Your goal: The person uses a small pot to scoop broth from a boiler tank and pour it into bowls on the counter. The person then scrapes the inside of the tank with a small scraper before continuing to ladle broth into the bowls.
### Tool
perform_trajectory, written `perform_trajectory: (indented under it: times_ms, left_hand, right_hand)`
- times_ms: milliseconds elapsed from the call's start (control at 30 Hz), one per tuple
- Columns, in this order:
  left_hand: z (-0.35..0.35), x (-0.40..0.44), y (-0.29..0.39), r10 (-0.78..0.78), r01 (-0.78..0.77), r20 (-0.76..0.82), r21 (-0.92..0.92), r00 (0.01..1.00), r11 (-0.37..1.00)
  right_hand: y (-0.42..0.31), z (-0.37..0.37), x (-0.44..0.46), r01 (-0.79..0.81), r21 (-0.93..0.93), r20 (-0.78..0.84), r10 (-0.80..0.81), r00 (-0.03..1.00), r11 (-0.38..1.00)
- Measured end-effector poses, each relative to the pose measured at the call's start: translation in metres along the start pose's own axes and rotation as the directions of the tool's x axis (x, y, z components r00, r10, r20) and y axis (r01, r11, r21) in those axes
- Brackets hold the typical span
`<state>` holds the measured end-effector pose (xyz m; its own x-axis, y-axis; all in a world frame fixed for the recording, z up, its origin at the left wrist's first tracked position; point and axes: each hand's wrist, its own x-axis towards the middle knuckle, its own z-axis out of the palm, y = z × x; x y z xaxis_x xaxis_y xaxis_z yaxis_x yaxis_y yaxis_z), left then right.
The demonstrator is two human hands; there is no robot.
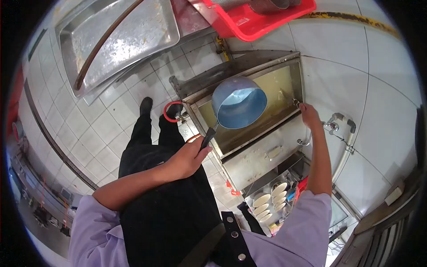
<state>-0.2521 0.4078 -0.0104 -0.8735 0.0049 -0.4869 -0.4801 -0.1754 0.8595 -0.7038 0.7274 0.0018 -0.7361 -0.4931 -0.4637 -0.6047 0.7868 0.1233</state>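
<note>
- Bg: white-tiled floor point(106, 120) & white-tiled wall point(329, 62) of a kitchen-type room.
- Upper L: big rectangular silver metal tray point(151, 40), w/ long thin curved brown rod point(100, 44) across it.
- Top: bright red plastic tub point(222, 24), dark-grey items inside.
- Centre: long rectangular metal trough point(278, 84), yellowish inside; red ring-shaped hose point(167, 116) nr its L end.
- Round bluish metal saucepan point(239, 109) is held over the trough, tipped, open side twd the wearer; can't tell if it touches the trough.
- L hand point(184, 159): fingers wrapped round the saucepan's black handle point(207, 138), gripping it.
- R hand point(310, 115): at trough's R end, fingers curled by a small metal fitting point(296, 103); can't tell if they grip it or just touch.
- Below trough: flat stainless panel point(258, 164) w/ small pull; under that, two rows of off-white oval dishes point(261, 200).
- Far R: grey pipe point(342, 162) w/ chrome tap on wall.
- Wearer: lilac sleeves, black apron point(169, 222).
</note>
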Motion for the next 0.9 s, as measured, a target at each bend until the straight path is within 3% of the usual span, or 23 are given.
perform_trajectory:
  times_ms: [133, 200, 333, 400, 533, 600, 733, 833, 900]
  left_hand:
    - [-0.008, -0.004, 0.004, -0.133, 0.134, 0.038, -0.034, 0.99, 0.99]
    - [-0.009, -0.007, 0.001, -0.101, 0.1, -0.011, -0.064, 0.995, 0.993]
    - [-0.011, -0.011, -0.011, -0.024, 0.017, -0.086, -0.081, 0.996, 0.997]
    - [-0.013, -0.011, -0.01, -0.073, 0.069, -0.05, -0.069, 0.996, 0.995]
    - [-0.014, -0.008, -0.012, -0.099, 0.097, -0.031, -0.063, 0.995, 0.993]
    - [-0.011, -0.007, -0.008, -0.105, 0.102, -0.033, -0.077, 0.994, 0.992]
    - [-0.006, -0.004, -0.01, -0.091, 0.085, -0.049, -0.106, 0.995, 0.991]
    - [-0.008, -0.001, -0.003, -0.18, 0.182, 0.036, -0.075, 0.983, 0.98]
    - [-0.007, -0.003, -0.008, -0.146, 0.147, 0.019, -0.097, 0.989, 0.984]
  right_hand:
    - [-0.031, -0.047, 0.014, -0.028, -0.07, 0.17, 0.04, 0.985, 0.997]
    - [-0.029, -0.047, 0.026, -0.008, -0.201, 0.226, 0.054, 0.973, 0.98]
    - [-0.051, -0.039, 0.038, -0.05, -0.208, 0.274, 0.107, 0.956, 0.977]
    - [-0.054, -0.032, 0.054, 0.068, -0.275, 0.31, 0.021, 0.95, 0.959]
    - [-0.062, -0.022, 0.064, 0.044, -0.328, 0.355, 0.08, 0.931, 0.944]
    - [-0.043, -0.004, 0.072, 0.087, -0.42, 0.307, 0.051, 0.95, 0.903]
    - [-0.087, -0.012, 0.066, 0.128, -0.463, 0.246, -0.011, 0.969, 0.877]
    - [-0.075, 0.006, 0.066, 0.075, -0.544, 0.238, 0.068, 0.969, 0.835]
    - [-0.081, 0.009, 0.072, 0.179, -0.557, 0.326, 0.016, 0.945, 0.811]
